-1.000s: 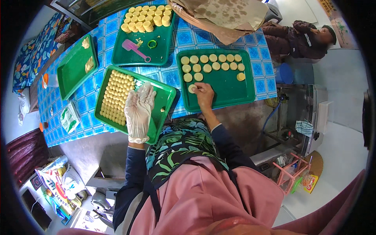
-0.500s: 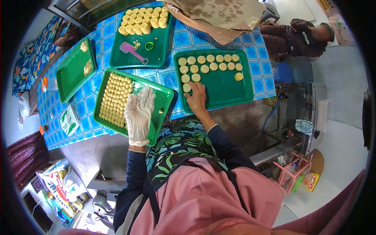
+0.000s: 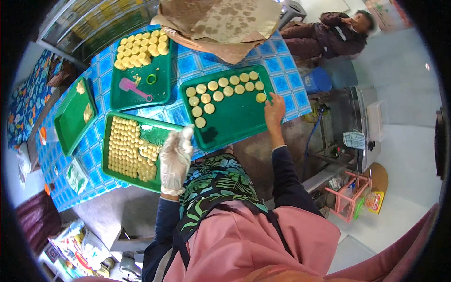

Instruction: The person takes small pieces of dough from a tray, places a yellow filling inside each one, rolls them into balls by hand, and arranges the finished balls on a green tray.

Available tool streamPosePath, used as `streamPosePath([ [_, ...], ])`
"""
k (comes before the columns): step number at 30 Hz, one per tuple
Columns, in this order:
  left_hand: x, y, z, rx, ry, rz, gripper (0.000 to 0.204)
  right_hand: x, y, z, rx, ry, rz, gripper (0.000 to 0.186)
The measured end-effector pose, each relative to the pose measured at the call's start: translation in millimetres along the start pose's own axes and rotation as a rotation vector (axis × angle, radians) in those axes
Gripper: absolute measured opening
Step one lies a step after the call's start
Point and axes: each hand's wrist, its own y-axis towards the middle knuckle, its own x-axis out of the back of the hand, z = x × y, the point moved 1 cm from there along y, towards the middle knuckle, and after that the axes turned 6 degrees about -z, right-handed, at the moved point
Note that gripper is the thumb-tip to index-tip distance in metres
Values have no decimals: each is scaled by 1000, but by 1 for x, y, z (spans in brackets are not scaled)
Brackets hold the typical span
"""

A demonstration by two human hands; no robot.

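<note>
My right hand [image 3: 275, 110] is bare and hovers by the right rim of a green tray [image 3: 235, 123], fingers apart and holding nothing. Close to its fingertips lies a deeper yellow flat round cake [image 3: 260, 97]. Paler round cakes [image 3: 218, 96] line the tray's far and left sides. My left hand [image 3: 174, 162], in a clear plastic glove, is over the right side of another green tray [image 3: 123, 177]. Its fingers are curled together; whatever may be inside them is hidden. Rows of small dough balls [image 3: 123, 143] fill that tray's left part, with a looser cluster beside the glove.
Beyond, a green tray [image 3: 162, 89] holds stacked yellow cakes [image 3: 141, 47], a pink scraper [image 3: 134, 89] and a green ring [image 3: 151, 79]. A tray with dough lumps [image 3: 70, 124] lies far left. Brown paper [image 3: 221, 23] covers a basket at the back. A person [image 3: 329, 37] sits beyond.
My right hand has left the lowest cake at the left and moved to the tray's right rim. My gloved fingers have gone from stretched to curled. The whole view has shifted.
</note>
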Motion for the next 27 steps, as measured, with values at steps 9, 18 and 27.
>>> streamPosePath([
  [9, -5, -30, 37, -47, 205, -15, 32, -28, -12, 41, 381, 228, 229, 25],
  [18, 13, -61, 46, -274, 164, -240, 32, -74, 13, 132, 537, 493, 599, 19],
  [27, 76, -97, 31, -529, -86, -352, 44, -114, -81, 281, 987, 731, 1078, 23],
])
